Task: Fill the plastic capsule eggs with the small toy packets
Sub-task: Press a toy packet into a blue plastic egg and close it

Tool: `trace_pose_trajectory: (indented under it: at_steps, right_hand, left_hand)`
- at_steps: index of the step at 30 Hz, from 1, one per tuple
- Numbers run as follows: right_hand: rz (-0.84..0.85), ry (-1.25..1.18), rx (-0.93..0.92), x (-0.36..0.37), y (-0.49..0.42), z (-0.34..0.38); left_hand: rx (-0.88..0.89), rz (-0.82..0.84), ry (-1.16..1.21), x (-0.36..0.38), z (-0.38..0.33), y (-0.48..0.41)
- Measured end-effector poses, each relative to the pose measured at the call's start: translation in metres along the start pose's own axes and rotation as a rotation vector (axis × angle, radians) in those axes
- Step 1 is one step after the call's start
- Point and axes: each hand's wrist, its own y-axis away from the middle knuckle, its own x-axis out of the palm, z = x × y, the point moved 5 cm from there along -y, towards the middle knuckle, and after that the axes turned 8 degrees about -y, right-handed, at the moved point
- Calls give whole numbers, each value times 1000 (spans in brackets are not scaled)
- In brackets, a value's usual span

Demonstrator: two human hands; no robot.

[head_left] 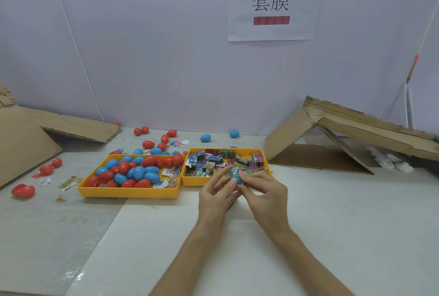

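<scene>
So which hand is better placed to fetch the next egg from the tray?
Probably the left hand: the egg tray lies on its side, while the right hand sits further off, in front of the packet tray. Both now hold a blue egg.

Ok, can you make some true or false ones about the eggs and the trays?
1. The left yellow tray holds red and blue eggs. True.
2. The right yellow tray is full of green eggs. False: it holds small toy packets.
3. The left hand and the right hand hold a blue egg between them. True.
4. Every egg is inside a tray. False: a red egg and several others lie loose on the table.
</scene>
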Motion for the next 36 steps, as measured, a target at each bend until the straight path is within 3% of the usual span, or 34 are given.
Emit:
trace_pose_trajectory:
  at_steps: [6, 11, 24, 31, 36]
  right_hand:
    - [32, -122, 65, 3, -2, 0]
    - [60, -5, -44, 5, -1, 9]
    - [-14, -114, 28, -1, -3, -1]
    - [-1, -267, 244, 3, -1, -11]
    - [56, -132, 132, 5, -2, 0]
  left_hand:
    - [-25, 35, 21, 0, 0, -2]
    - [-24, 48, 38, 1, -1, -2]
    - [-33, 77, 65, 3, 1, 0]
    - [-21, 84, 44, 0, 0, -3]
    - [-31, 57, 16, -1, -1, -2]
